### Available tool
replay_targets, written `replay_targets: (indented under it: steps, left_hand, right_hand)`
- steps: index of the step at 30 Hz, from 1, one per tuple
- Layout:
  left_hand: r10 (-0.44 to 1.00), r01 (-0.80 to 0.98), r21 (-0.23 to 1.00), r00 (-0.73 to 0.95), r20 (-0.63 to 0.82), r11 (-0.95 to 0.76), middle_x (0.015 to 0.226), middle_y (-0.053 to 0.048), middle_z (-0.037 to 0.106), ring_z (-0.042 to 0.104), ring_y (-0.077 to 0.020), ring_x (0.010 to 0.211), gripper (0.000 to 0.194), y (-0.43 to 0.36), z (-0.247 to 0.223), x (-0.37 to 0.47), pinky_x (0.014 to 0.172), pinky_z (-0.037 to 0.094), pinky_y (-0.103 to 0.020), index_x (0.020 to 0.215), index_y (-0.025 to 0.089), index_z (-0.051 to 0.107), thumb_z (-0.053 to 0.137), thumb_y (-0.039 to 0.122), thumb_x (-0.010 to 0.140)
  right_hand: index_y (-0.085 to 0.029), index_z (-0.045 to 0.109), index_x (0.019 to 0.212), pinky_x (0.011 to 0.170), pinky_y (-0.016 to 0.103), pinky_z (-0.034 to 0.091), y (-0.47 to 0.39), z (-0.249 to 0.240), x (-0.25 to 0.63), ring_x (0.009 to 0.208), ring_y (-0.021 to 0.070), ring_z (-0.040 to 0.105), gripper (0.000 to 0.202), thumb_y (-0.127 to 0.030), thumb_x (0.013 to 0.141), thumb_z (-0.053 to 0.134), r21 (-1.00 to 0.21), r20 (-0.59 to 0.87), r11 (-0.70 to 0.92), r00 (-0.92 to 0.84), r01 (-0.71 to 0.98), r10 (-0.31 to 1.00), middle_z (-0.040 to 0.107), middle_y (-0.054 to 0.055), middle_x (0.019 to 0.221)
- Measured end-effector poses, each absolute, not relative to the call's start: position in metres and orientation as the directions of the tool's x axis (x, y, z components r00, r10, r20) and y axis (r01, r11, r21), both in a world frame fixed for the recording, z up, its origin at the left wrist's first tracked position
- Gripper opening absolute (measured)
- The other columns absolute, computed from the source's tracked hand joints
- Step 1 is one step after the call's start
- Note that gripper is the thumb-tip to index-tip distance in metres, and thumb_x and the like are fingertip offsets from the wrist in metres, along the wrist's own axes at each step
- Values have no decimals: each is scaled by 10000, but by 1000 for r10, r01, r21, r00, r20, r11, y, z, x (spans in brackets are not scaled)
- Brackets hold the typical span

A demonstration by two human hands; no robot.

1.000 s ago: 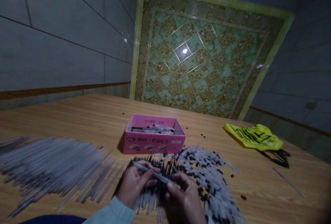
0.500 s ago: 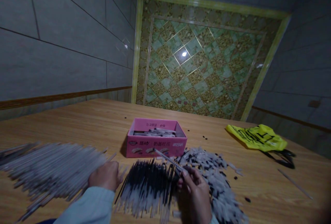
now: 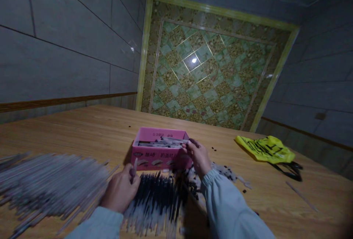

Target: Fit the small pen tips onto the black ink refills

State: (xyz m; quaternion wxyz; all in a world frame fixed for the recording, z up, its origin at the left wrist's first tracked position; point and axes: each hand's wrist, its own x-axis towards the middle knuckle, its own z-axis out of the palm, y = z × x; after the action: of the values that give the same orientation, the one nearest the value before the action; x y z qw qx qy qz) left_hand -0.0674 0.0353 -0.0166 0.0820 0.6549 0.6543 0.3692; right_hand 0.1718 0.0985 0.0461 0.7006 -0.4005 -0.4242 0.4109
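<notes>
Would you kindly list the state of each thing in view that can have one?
Pink box: open-topped, partly filled with pens.
Right hand: at the box's rim, pinching a pen.
Left hand: gripping a slim piece.
Grey tubes: loose heap.
Black-tipped refills: fanned pile.
Yellow bag: lying crumpled.

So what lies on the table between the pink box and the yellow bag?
Mostly bare wood table, seen in the head view, with a few small dark bits scattered between the pink box and the yellow bag.
</notes>
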Motion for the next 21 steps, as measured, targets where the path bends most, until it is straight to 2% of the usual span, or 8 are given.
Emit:
replay_targets:
  steps: [3, 4, 6, 8, 12, 15, 17, 21]
  left_hand:
    - [965, 329, 925, -111, 236, -188, 619, -10, 625, 573, -155, 502, 97, 32, -24, -49, 479, 416, -253, 784, 214, 493, 475, 301, 744]
    - [982, 143, 977, -82, 169, -156, 627, -2, 626, 553, -142, 464, 139, 30, -27, -42, 431, 407, -244, 804, 209, 492, 499, 332, 739]
    - [998, -142, 988, -5, 57, -57, 614, -3, 629, 558, -127, 473, 200, 27, -30, -30, 423, 423, -225, 771, 188, 501, 577, 358, 698]
    - [999, -320, 947, 45, -16, 30, 614, -11, 641, 575, -117, 500, 244, 23, -32, -21, 451, 450, -215, 743, 170, 511, 640, 359, 660]
    - [995, -451, 887, 55, -79, 96, 637, -28, 670, 608, -123, 539, 298, 19, -36, -14, 499, 494, -225, 749, 154, 531, 705, 354, 612]
    - [996, -457, 885, 33, -89, 94, 626, -24, 670, 617, -126, 540, 327, 20, -38, -14, 493, 500, -221, 755, 150, 529, 723, 358, 594]
    - [994, -453, 886, 20, -104, 102, 617, -16, 668, 616, -123, 527, 346, 21, -39, -14, 481, 501, -216, 764, 149, 526, 731, 362, 584]
    - [994, -457, 884, 6, -112, 103, 606, -4, 661, 617, -119, 519, 355, 21, -40, -13, 475, 504, -208, 780, 150, 521, 735, 356, 585]
  right_hand:
    - [-132, 560, 885, 471, 251, 481, 93, 41, 173, 481, 118, 577, 346, -312, 619, 688, -941, 257, 303, 260, -153, 931, 606, -1, 614]
    - [-132, 566, 896, 460, 244, 471, 86, 37, 173, 473, 113, 568, 342, -316, 629, 674, -951, 259, 291, 241, -108, 935, 606, -3, 619]
    - [-125, 594, 880, 431, 229, 439, 68, 27, 176, 466, 114, 553, 304, -316, 648, 643, -964, 263, 266, 190, 6, 946, 608, 0, 621]
    - [-125, 634, 785, 426, 226, 407, 49, 17, 181, 467, 123, 540, 210, -269, 632, 641, -960, 260, 242, 133, 141, 956, 612, 4, 602]
    - [-156, 639, 566, 527, 250, 368, 24, -3, 202, 561, 165, 555, 58, -105, 539, 636, -848, 284, 206, 90, 489, 955, 629, 18, 567]
    - [-188, 641, 614, 557, 259, 326, 17, -18, 219, 658, 202, 587, 118, -92, 588, 578, -481, 338, 68, 112, 874, 935, 659, 42, 648]
    - [-200, 645, 673, 554, 260, 306, 15, -26, 227, 704, 217, 600, 158, -91, 612, 549, -280, 336, -16, 114, 960, 935, 670, 55, 701]
    - [-204, 646, 730, 545, 261, 293, 11, -33, 229, 742, 228, 614, 163, -120, 632, 547, -116, 276, -69, 99, 991, 956, 675, 72, 755]
